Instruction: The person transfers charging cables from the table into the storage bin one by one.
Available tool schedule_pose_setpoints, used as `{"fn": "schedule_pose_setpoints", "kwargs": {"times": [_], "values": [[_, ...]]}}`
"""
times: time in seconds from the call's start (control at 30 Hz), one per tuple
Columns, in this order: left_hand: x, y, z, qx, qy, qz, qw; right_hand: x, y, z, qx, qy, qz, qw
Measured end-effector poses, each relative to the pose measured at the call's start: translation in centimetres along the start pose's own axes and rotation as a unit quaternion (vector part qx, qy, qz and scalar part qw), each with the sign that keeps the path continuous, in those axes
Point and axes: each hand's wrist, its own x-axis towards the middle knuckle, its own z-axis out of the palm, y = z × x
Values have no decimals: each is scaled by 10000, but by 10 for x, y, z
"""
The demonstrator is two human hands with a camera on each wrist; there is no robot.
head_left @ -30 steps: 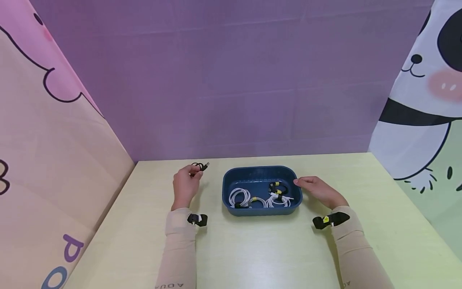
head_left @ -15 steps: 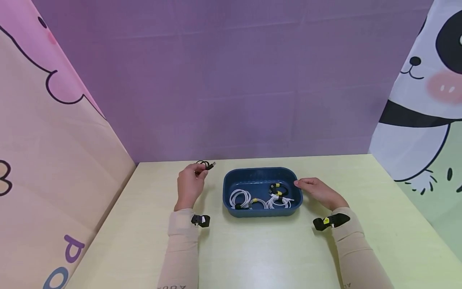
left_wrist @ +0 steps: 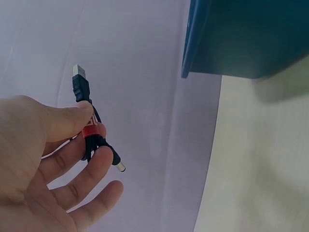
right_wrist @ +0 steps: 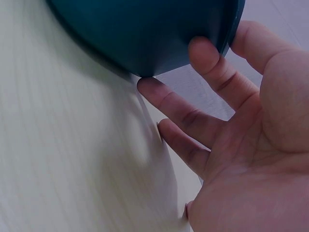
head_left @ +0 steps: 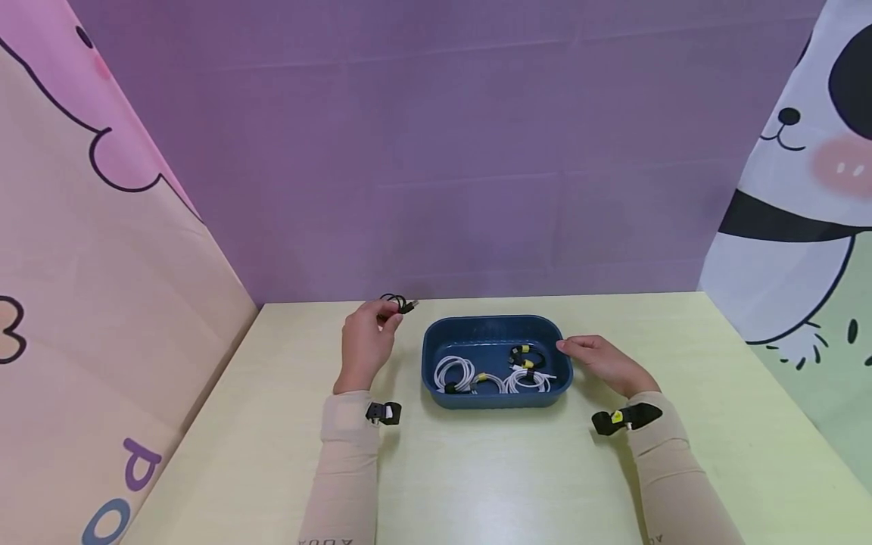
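Observation:
My left hand (head_left: 366, 344) pinches a coiled black USB cable (left_wrist: 81, 89) between thumb and fingers, raised above the table left of the blue bin. In the left wrist view, a red tie (left_wrist: 90, 130) binds the coil; a flat USB plug points up and a round barrel plug (left_wrist: 119, 166) points down. My right hand (head_left: 602, 362) grips the right rim of the blue bin (head_left: 487, 333), thumb at the edge and a fingertip on the outer wall. Inside the bin lie a white coiled cable (head_left: 453, 372) at the left, another white coil (head_left: 527, 381) at the right, and a black cable with yellow bands (head_left: 523, 353).
A smaller pale coil with a yellow band (head_left: 487, 382) lies between the white ones. The bin stands on a light wooden table (head_left: 470, 469). A purple cloth backdrop (head_left: 436, 151) rises behind the table's far edge, with printed cloths at both sides.
My left hand has moved a little to the right and away from me with the black USB cable, nearing the bin. The right hand keeps its hold on the rim.

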Motion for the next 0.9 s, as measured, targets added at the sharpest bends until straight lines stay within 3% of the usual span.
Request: {"fn": "schedule_pose_setpoints", "kwargs": {"times": [0.47,0.9], "values": [[-1,11,7,-43,-256,192,9995,0,-2,0,-67,20,67,10000],[-1,15,9,-140,-285,338,9989,-3,-5,1,-114,-16,41,9999]]}}
